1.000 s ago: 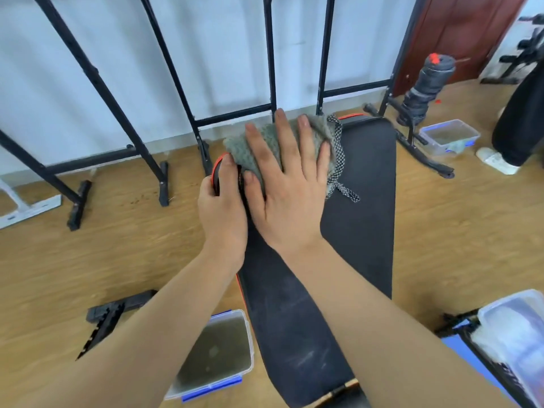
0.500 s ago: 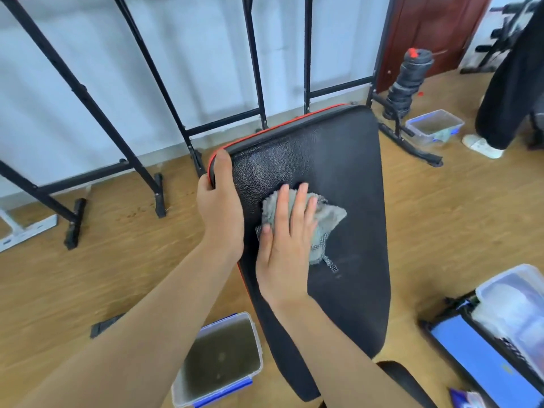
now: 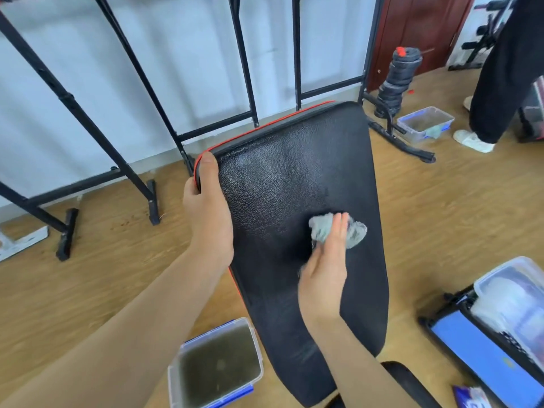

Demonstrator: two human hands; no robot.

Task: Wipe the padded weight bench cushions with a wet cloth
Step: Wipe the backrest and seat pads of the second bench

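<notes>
Wiping is under way on the black back cushion [image 3: 294, 178], which tilts away from the camera with red piping along its top and left edge. The left hand [image 3: 209, 219] grips that upper left corner, thumb lying on the face and fingers curled round the side, steadying the pad. The right hand [image 3: 323, 275] lies flat, fingers straight, and presses the bunched grey cloth [image 3: 357, 234] against the middle of the cushion, slightly right of centre; hand and cloth are blurred, so the exact finger positions are hard to read. The upper half of the cushion has a damp sheen, so it looks already covered. Lower down, pale dull streaks cross the surface near the bottom edge, and that stretch probably needs a pass. A second dark pad [image 3: 403, 381] peeks in at the bottom of the view, most likely the seat, and nothing shows whether it has been wiped. A clear tub [image 3: 215, 333] of murky water stands on the wooden floor [image 3: 88, 290] just beside the bench, handy for rinsing. By my reckoning the job is roughly at its midpoint.
</notes>
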